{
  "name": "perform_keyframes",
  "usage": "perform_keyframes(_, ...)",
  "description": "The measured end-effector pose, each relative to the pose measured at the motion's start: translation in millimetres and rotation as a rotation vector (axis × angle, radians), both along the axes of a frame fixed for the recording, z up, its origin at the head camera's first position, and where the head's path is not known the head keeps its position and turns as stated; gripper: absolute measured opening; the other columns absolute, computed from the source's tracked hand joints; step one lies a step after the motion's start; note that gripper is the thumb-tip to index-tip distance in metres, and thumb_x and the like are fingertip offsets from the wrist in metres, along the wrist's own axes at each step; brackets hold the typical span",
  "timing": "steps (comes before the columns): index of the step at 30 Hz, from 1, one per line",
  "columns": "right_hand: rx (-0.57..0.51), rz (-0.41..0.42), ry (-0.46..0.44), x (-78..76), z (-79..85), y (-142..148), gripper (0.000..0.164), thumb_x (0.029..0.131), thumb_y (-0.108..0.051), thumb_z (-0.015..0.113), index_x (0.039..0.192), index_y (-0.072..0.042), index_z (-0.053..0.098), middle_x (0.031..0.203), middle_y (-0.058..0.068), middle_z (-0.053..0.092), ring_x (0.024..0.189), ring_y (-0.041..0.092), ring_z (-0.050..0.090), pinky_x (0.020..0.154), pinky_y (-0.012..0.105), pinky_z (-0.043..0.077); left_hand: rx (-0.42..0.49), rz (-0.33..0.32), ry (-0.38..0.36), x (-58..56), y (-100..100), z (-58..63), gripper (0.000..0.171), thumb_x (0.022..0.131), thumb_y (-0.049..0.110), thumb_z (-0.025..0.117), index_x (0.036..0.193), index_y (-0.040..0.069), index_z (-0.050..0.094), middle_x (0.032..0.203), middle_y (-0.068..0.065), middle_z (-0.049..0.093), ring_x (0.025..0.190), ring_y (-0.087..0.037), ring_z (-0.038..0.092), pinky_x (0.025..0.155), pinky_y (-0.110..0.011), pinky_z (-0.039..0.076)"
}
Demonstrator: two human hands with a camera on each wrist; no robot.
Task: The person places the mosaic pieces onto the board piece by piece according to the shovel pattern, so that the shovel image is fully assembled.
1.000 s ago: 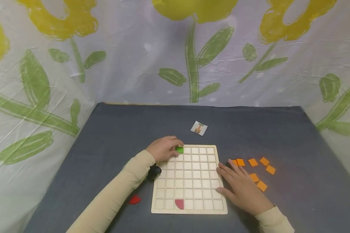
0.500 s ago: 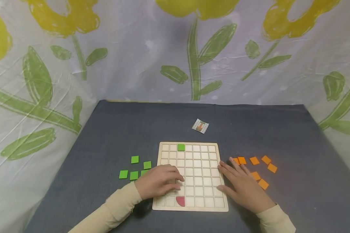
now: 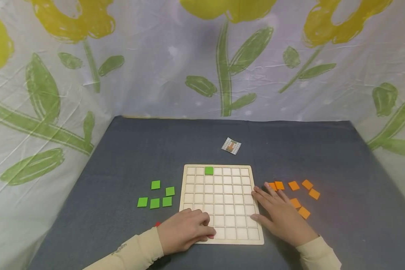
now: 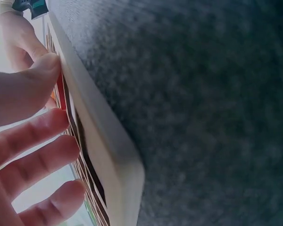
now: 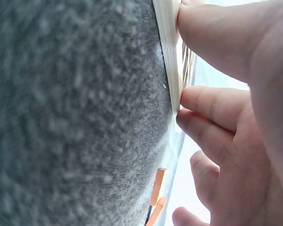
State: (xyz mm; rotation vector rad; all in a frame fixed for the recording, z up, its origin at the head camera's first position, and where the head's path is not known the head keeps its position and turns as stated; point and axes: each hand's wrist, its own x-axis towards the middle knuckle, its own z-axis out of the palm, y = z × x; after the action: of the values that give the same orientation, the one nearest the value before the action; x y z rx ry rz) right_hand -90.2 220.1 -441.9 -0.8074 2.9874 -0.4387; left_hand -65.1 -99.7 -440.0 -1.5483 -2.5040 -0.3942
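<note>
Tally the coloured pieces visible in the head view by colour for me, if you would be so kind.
Green pieces: 6
Orange pieces: 7
Red pieces: 2, both partly hidden
Total: 15 visible; the hands could be covering others.

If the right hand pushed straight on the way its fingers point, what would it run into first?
The right edge of the wooden board. The right hand already seems to touch it with thumb, index and middle fingertips, so no gap shows, though exact contact is hard to judge.
</note>
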Motion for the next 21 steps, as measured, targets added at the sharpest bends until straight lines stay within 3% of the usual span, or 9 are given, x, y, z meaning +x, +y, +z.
perform_keyframes(7, -0.008, -0.002, -0.016, -0.2, -0.2, 0.3, 0.065, 0.09, -0.05, 0.061, 0.143, -0.015, 0.047, 0.149, 0.001, 0.042, 0.143, 0.032, 0.026, 0.11, 0.061, 0.021, 0.003, -0.011, 0.012, -0.9, 3.2, 4.3, 0.005, 0.09, 0.03, 0.067, 0.094, 0.029, 0.064, 0.082, 0.012, 0.049, 0.067, -0.002, 0.043, 0.06, -0.012, 0.021)
perform_keyframes(14, -0.019, -0.001, -0.034, -0.1, 1.7, -0.4, 0.065, 0.091, -0.051, 0.059, 0.143, -0.016, 0.046, 0.15, 0.0, 0.041, 0.144, 0.031, 0.025, 0.11, 0.061, 0.02, -0.018, -0.024, -0.001, -0.8, 5.4, 5.5, 0.008, 0.091, 0.033, 0.064, 0.089, 0.028, 0.058, 0.078, 0.014, 0.046, 0.068, 0.0, 0.042, 0.06, -0.012, 0.022)
perform_keyframes(21, -0.013, -0.007, -0.032, 1.0, 0.4, 0.7, 0.065, 0.091, -0.051, 0.059, 0.143, -0.016, 0.046, 0.15, 0.0, 0.041, 0.144, 0.031, 0.024, 0.11, 0.06, 0.02, -0.02, -0.014, 0.06, 1.4, 9.7, 3.9, 0.01, 0.091, 0.027, 0.066, 0.086, 0.026, 0.057, 0.076, 0.014, 0.047, 0.07, -0.001, 0.047, 0.06, -0.014, 0.022)
